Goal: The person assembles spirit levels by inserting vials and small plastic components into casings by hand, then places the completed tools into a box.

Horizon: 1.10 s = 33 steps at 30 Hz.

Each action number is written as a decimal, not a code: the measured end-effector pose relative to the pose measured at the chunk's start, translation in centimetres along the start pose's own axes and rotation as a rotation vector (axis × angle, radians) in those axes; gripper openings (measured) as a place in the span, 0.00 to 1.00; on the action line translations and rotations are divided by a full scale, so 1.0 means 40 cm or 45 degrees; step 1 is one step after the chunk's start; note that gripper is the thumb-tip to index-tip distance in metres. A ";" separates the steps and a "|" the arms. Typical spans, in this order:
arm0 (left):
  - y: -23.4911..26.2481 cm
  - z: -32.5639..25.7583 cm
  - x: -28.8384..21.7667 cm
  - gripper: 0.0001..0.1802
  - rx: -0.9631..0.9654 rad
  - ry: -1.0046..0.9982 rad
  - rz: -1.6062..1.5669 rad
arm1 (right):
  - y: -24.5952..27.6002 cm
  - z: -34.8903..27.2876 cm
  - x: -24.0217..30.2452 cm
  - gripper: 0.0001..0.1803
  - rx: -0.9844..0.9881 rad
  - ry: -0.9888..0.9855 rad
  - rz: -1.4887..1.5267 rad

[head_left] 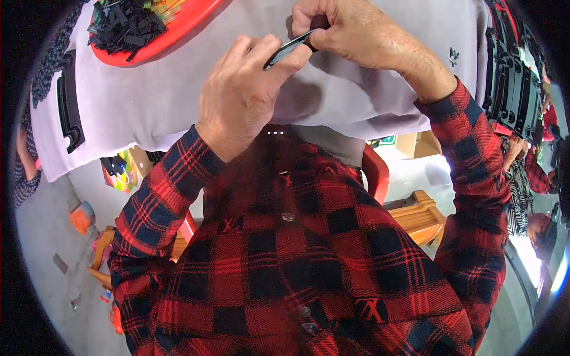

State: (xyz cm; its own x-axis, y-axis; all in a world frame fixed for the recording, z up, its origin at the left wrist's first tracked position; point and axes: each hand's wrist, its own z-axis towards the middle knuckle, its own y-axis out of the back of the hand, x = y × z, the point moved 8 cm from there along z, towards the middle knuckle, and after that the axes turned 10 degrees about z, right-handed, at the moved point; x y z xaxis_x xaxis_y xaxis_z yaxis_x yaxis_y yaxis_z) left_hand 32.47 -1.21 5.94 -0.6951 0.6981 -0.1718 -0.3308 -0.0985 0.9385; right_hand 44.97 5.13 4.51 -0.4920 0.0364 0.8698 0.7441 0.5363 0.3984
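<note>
Above the cloth-covered table, a slim, flat, black-edged part (286, 51) with a glossy grey face is held between my two hands. My left hand (242, 88) is closed on its near end, the thumb lying along its face. At the other end, the thumb and curled fingers of my right hand (363, 34) pinch the part. Something black shows between those right fingers; whether it belongs to the same part, I cannot tell. Beyond my left hand, a red tray (163, 46) holds a heap of small black plastic pieces (126, 28) and yellow-orange strips (168, 8).
A long black part (69, 104) lies at the table's left edge. Small black bits (454, 56) rest right of my right wrist. Many black parts (515, 89) are stacked at the far right, near other people. Wooden stools (418, 216) stand below the grey-white tablecloth (148, 101).
</note>
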 end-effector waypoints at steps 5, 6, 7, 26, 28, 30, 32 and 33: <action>0.003 0.001 0.001 0.26 -0.014 -0.011 -0.023 | 0.002 0.000 0.010 0.02 -0.023 0.080 -0.061; 0.004 -0.001 0.001 0.26 -0.010 -0.011 -0.024 | -0.002 0.000 0.007 0.02 0.002 0.027 -0.070; 0.004 -0.001 0.002 0.27 -0.014 -0.005 -0.024 | -0.003 0.000 0.007 0.02 0.003 0.026 -0.069; 0.003 0.000 0.002 0.28 -0.037 0.005 -0.024 | 0.002 0.000 0.008 0.02 -0.053 0.087 -0.048; 0.000 0.000 0.003 0.28 -0.035 0.006 -0.030 | -0.001 0.002 0.008 0.02 -0.048 0.093 -0.070; -0.002 -0.001 0.004 0.28 -0.031 0.009 -0.034 | 0.000 0.003 0.011 0.02 -0.090 0.146 -0.102; 0.000 -0.001 0.005 0.28 -0.042 0.014 -0.041 | -0.002 0.003 0.011 0.02 -0.100 0.147 -0.113; 0.000 -0.001 0.006 0.28 -0.039 0.015 -0.043 | -0.002 0.003 0.012 0.02 -0.111 0.152 -0.127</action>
State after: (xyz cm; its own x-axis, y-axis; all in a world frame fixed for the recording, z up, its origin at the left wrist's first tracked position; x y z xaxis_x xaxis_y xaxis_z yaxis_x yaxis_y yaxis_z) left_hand 32.30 -1.08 5.88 -0.6904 0.6933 -0.2066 -0.3732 -0.0967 0.9227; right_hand 44.63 5.21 4.86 -0.5119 -0.1164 0.8511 0.7332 0.4571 0.5035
